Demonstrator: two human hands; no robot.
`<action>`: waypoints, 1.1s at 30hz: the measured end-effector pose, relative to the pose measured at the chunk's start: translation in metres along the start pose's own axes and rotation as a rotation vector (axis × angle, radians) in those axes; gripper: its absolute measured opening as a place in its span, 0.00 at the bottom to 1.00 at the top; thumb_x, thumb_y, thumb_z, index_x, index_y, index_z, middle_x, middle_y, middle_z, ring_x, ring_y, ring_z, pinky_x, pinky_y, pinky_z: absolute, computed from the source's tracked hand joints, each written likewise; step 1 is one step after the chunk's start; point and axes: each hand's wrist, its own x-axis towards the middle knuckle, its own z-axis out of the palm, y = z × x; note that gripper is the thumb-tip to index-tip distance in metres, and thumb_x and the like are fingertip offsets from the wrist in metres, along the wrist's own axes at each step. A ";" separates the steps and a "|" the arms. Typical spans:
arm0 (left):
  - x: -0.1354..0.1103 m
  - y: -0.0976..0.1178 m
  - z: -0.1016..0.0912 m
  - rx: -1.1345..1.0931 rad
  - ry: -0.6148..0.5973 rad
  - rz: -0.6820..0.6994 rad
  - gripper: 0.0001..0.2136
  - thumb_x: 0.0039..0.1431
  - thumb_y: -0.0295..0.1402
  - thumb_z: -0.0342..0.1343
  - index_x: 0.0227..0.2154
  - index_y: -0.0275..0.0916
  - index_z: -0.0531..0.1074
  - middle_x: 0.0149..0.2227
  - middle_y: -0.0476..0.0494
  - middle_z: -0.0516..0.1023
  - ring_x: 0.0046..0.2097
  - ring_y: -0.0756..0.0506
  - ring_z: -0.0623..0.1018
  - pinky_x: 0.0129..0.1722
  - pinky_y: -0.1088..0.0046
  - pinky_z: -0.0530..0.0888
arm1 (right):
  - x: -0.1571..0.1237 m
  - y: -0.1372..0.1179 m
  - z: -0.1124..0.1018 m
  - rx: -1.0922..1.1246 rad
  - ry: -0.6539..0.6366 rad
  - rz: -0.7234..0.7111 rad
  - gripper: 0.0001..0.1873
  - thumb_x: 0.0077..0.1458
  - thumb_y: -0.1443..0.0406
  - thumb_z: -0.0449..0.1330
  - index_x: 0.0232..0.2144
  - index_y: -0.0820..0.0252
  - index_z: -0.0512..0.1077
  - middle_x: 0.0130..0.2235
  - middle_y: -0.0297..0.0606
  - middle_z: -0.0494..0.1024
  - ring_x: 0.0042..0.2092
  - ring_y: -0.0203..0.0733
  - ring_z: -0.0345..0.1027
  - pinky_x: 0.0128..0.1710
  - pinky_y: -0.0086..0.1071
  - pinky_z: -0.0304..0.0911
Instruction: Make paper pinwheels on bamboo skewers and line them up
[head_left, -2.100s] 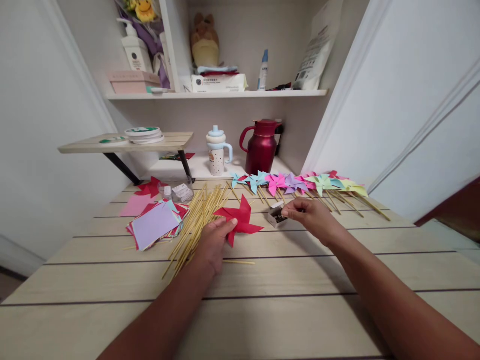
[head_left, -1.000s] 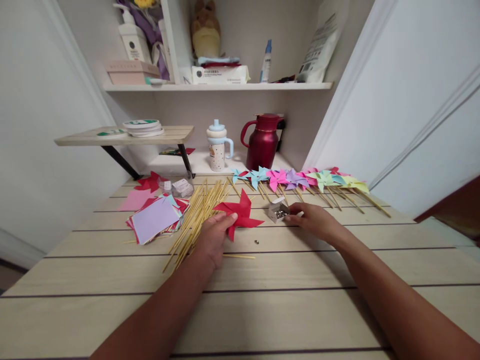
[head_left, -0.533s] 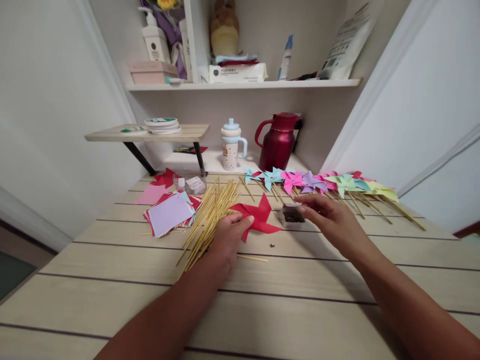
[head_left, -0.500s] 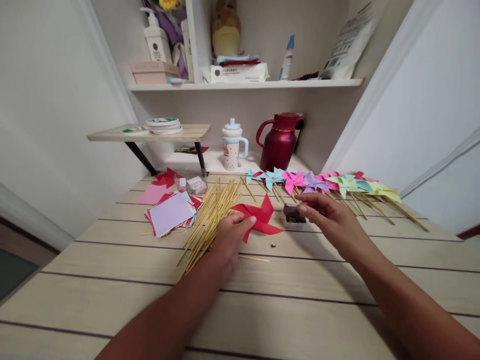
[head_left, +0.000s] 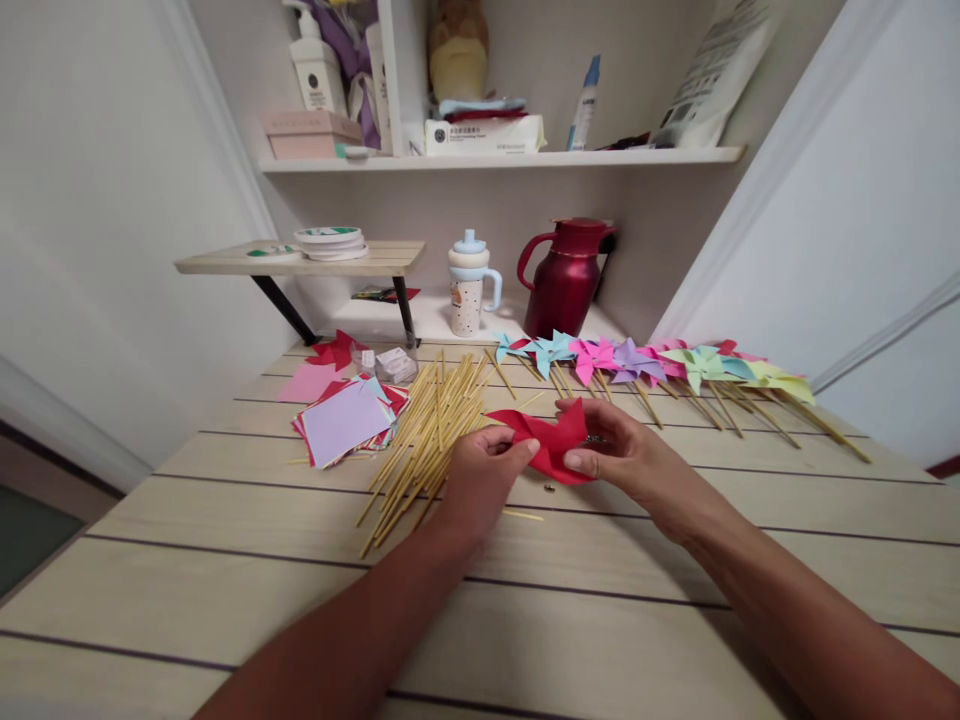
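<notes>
A red paper pinwheel [head_left: 556, 436] is held just above the table, between my two hands. My left hand [head_left: 484, 478] pinches its middle and left side between thumb and fingers. On the right, my right hand [head_left: 637, 458] is at the pinwheel's edge, thumb in front and fingers partly behind the paper. The small box of metal bits [head_left: 595, 439] is mostly covered by my right hand. Below the pinwheel a tiny metal piece [head_left: 550, 488] lies on the table. Beside my left hand is a loose heap of thin yellow sticks [head_left: 424, 430].
Coloured paper squares [head_left: 346, 424] are stacked at left, near a clear small box [head_left: 395, 365]. Finished pinwheels on sticks [head_left: 592, 358] line the back right. Behind stand a cup [head_left: 466, 300], a red jug [head_left: 566, 285] and a small raised shelf [head_left: 225, 262] with tape rolls [head_left: 330, 244].
My right hand has moved left from above the small box to the pinwheel's right side. The pinwheel has shifted slightly right and its blades are now bent up.
</notes>
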 end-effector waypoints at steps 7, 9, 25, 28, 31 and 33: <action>-0.004 0.004 0.003 0.056 -0.016 0.036 0.10 0.47 0.36 0.63 0.19 0.38 0.69 0.21 0.53 0.66 0.26 0.52 0.63 0.26 0.75 0.59 | -0.002 -0.001 -0.002 -0.063 -0.031 -0.063 0.14 0.47 0.56 0.71 0.35 0.55 0.78 0.39 0.36 0.80 0.41 0.45 0.72 0.43 0.38 0.66; -0.004 0.004 0.005 0.071 -0.015 0.052 0.11 0.47 0.36 0.63 0.18 0.38 0.68 0.21 0.54 0.64 0.26 0.52 0.62 0.26 0.75 0.59 | -0.003 -0.002 -0.002 -0.099 -0.037 -0.089 0.12 0.48 0.57 0.71 0.33 0.55 0.78 0.39 0.36 0.80 0.41 0.45 0.71 0.43 0.37 0.65; -0.007 0.001 0.011 0.124 0.069 0.062 0.10 0.44 0.33 0.63 0.17 0.38 0.68 0.20 0.54 0.64 0.25 0.52 0.63 0.25 0.75 0.59 | -0.008 -0.007 0.000 -0.168 -0.038 -0.062 0.08 0.52 0.59 0.66 0.27 0.57 0.77 0.32 0.34 0.77 0.39 0.44 0.69 0.39 0.34 0.61; -0.008 0.001 0.014 0.086 0.089 0.019 0.08 0.43 0.33 0.64 0.19 0.38 0.71 0.21 0.53 0.68 0.25 0.52 0.65 0.25 0.75 0.60 | -0.009 -0.008 0.001 -0.173 -0.029 -0.029 0.09 0.53 0.58 0.66 0.28 0.58 0.76 0.29 0.34 0.77 0.35 0.42 0.68 0.35 0.33 0.61; -0.008 -0.001 0.014 0.063 0.076 -0.010 0.08 0.43 0.33 0.65 0.20 0.38 0.71 0.21 0.53 0.69 0.25 0.52 0.65 0.25 0.76 0.60 | -0.010 -0.010 0.004 -0.200 0.016 -0.028 0.10 0.51 0.58 0.66 0.27 0.59 0.76 0.30 0.34 0.78 0.32 0.40 0.67 0.33 0.32 0.61; -0.007 -0.002 0.014 0.064 0.062 -0.005 0.09 0.44 0.34 0.65 0.20 0.38 0.70 0.21 0.54 0.67 0.25 0.53 0.64 0.25 0.76 0.59 | -0.011 -0.011 0.006 -0.207 0.055 -0.034 0.10 0.50 0.58 0.66 0.26 0.59 0.76 0.30 0.35 0.78 0.32 0.40 0.68 0.32 0.32 0.62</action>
